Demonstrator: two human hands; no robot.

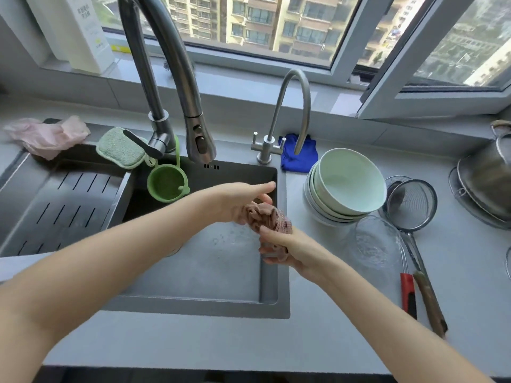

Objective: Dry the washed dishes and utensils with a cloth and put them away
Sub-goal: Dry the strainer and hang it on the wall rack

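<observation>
Left hand [243, 207] and right hand [280, 251] are clamping curled fingers on the pink cloth [269, 217]; residual dampness is likely risking streaked bowls [349, 182].

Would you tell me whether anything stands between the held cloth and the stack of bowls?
Nothing visible does: only bare counter separates the cloth from the stack of bowls; the glass bowl lies off that path.

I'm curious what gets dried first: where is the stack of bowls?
In the head view, the bowls sit on the counter right of the sink, between the blue cloth behind and the strainer to their right.
</observation>
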